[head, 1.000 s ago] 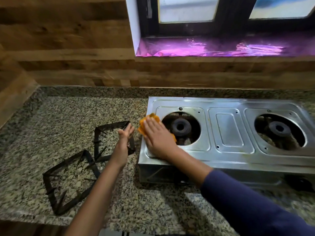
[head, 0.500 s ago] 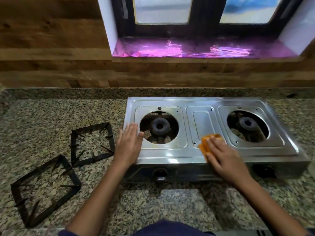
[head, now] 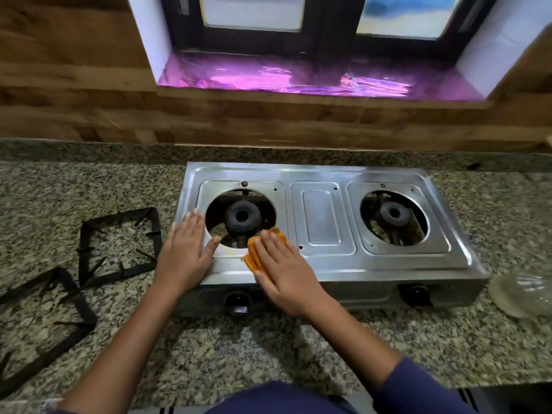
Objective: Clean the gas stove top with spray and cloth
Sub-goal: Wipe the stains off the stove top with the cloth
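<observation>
Your shiny gas stove (head: pixel 322 171) sits on the speckled bench (head: pixel 89 186), under a window with a pink sill (head: pixel 283 77). Both burner holes are open on top. You can see the left burner (head: pixel 242 217) and the right burner (head: pixel 395 213) down inside them.

Your left hand (head: pixel 186 252) lies flat on the left edge of the stove, with the fingers spread out and holding nothing. The thumb reaches toward the rim of the left hole.

Your right hand (head: pixel 283 271) presses flat on an orange cloth (head: pixel 254 255). The cloth is on the stove top, at the front right side of the left burner hole. Most of the cloth is hidden under your fingers, and only its left side and a bit at the top stick out.

Two black pan stands lie on the bench, left of the stove. One stand (head: pixel 119 243) is near the stove, and the other stand (head: pixel 44 327) is closer to you.

A clear, blurry thing (head: pixel 522 294) sits at the far right of the bench, and you cannot tell what it is
</observation>
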### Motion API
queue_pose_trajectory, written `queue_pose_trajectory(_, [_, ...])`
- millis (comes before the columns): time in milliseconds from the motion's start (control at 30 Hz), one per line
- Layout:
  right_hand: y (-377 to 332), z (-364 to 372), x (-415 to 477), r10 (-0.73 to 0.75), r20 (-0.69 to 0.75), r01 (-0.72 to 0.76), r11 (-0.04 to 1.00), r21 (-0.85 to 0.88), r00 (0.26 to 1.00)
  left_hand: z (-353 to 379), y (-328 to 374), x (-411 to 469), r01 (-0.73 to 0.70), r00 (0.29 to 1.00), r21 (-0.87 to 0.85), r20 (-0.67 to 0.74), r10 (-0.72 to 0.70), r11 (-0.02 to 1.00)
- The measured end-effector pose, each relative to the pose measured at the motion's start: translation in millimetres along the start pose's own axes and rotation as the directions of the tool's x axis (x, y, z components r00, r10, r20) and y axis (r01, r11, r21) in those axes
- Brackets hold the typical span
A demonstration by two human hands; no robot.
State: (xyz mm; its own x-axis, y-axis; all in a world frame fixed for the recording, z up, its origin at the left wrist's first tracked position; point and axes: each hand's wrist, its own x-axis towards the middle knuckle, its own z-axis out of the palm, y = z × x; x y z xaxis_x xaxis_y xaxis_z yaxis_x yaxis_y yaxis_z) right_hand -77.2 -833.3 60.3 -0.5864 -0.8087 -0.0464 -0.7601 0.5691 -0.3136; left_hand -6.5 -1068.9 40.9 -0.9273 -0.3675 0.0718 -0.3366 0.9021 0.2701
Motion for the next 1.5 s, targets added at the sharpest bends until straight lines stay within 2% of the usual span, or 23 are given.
queue_pose_trajectory(100, [35.8,-5.9,-20.1,-0.009,-0.006,0.009,1.0,0.015,1.0,0.5,0.0,-0.5,0.006,1.0,-0.008,-0.006,-0.006,1.0])
queue_pose_trajectory(233, [98.8,-20.2,19.1,0.235,-0.035,-0.235,0.972,-0.022,0.971,0.6,-0.3,-0.4,0.011,1.0,-0.032,-0.025,-0.012,0.999])
queue_pose_trajectory(333, [119.0,-31.8,79.8,0.286,-0.114,-0.291,0.956,-0.036,0.952,1.5,-2.1,-1.3,0.018,0.999,-0.05,-0.044,-0.02,0.999])
queue_pose_trajectory(500, [105.3,-36.7,132.4,0.176,-0.082,-0.18,0.982,-0.054,0.981,1.3,-3.5,-4.0,0.021,0.997,-0.081,-0.067,-0.027,0.996])
queue_pose_trajectory(667, [70.2,-20.5,41.7,-0.085,0.011,0.084,0.996,0.038,0.996,-0.9,-1.4,-4.1,0.029,0.994,-0.104,-0.106,-0.04,0.994])
queue_pose_trajectory(767, [59.6,-18.1,-16.8,-0.226,0.056,0.222,0.972,0.077,0.972,-0.7,-1.4,-5.2,0.032,0.991,-0.102,-0.127,-0.044,0.994])
queue_pose_trajectory(867, [70.4,-22.9,-24.4,-0.33,0.121,0.324,0.944,0.07,0.936,-1.0,-1.8,-4.8,0.035,0.991,-0.107,-0.125,-0.048,0.994])
queue_pose_trajectory(967, [93.2,-26.3,8.5,-0.301,0.102,0.293,0.952,0.088,0.948,-0.4,-1.5,-4.3,0.032,0.992,-0.114,-0.118,-0.046,0.993])
queue_pose_trajectory(1067, [114.3,-30.7,65.0,-0.105,0.022,0.104,0.994,0.033,0.994,-1.0,-0.8,-4.5,0.029,0.992,-0.117,-0.118,-0.043,0.993])
queue_pose_trajectory(1133, [120.9,-34.9,107.6,0.014,-0.029,-0.014,1.0,-0.001,0.999,-1.6,-0.4,-5.1,0.03,0.992,-0.114,-0.12,-0.044,0.993])
queue_pose_trajectory(1233, [120.0,-37.2,148.6,0.098,-0.057,-0.1,0.994,-0.033,0.994,-2.0,-1.1,-4.4,0.023,0.992,-0.113,-0.121,-0.037,0.993])
queue_pose_trajectory(1333, [110.6,-31.9,134.0,0.079,-0.059,-0.08,0.997,-0.016,0.995,-2.0,-2.4,-5.6,0.022,0.992,-0.124,-0.124,-0.037,0.992])
queue_pose_trajectory(1500, [86.4,-25.3,29.4,-0.083,0.004,0.082,0.995,0.056,0.997,-1.3,-3.4,-6.4,0.017,0.99,-0.153,-0.137,-0.038,0.988])
